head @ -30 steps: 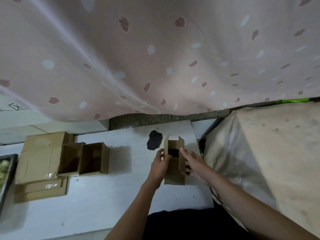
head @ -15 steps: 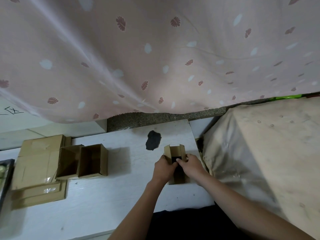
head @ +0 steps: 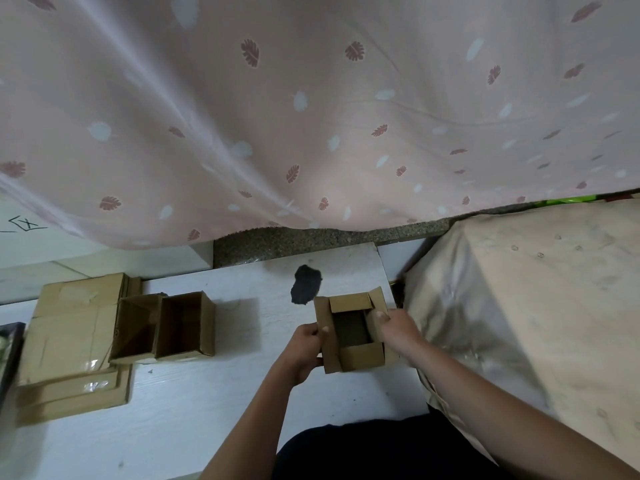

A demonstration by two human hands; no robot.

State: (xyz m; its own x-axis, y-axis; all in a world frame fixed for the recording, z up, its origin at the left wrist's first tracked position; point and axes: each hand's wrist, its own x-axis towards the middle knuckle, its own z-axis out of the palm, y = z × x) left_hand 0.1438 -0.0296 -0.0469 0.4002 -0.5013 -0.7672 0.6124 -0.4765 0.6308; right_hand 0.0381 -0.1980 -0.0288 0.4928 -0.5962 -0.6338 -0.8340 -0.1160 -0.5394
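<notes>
cardboard box flaps up | l hand + r hand fingers gripping sides | inside dark, unclear

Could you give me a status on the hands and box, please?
Left hand, right hand grip cardboard box, flaps open. Other boxes apart, at left.

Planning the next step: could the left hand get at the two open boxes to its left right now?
Probably yes, but not freely: the left hand holds the small box. Only bare table lies between it and the open boxes.
</notes>
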